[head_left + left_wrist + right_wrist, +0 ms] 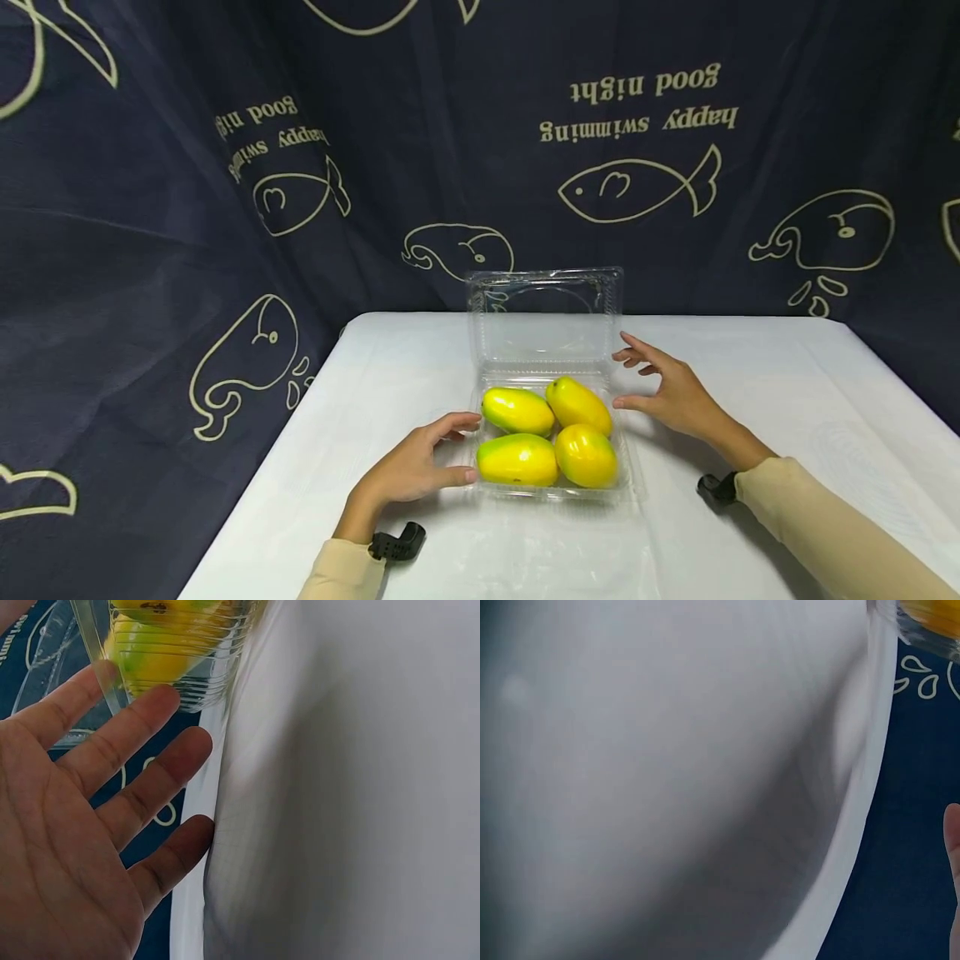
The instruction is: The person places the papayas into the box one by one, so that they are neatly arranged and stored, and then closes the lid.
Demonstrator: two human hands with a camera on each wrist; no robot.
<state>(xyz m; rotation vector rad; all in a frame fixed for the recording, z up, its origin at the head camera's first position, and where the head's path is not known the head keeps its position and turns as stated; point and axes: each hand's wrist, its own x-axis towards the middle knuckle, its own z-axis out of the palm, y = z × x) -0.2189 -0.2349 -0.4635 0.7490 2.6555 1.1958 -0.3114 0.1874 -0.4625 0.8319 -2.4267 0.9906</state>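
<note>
A clear plastic clamshell box lies on the table with its lid raised at the back. Inside it sit several yellow mangoes, some tinged green, in two rows. My left hand is at the box's left side, fingers spread and fingertips right at the wall. In the left wrist view, the fingers extend fairly straight beside the ribbed wall, with nothing in the palm. To the right of the box, my right hand hovers with loosely bent fingers and holds nothing. The right wrist view catches just one fingertip.
A white cloth covers the table. Behind and to the left hangs a dark blue curtain with fish drawings and lettering. Black wrist cameras sit on both wrists, the left one close to the tabletop.
</note>
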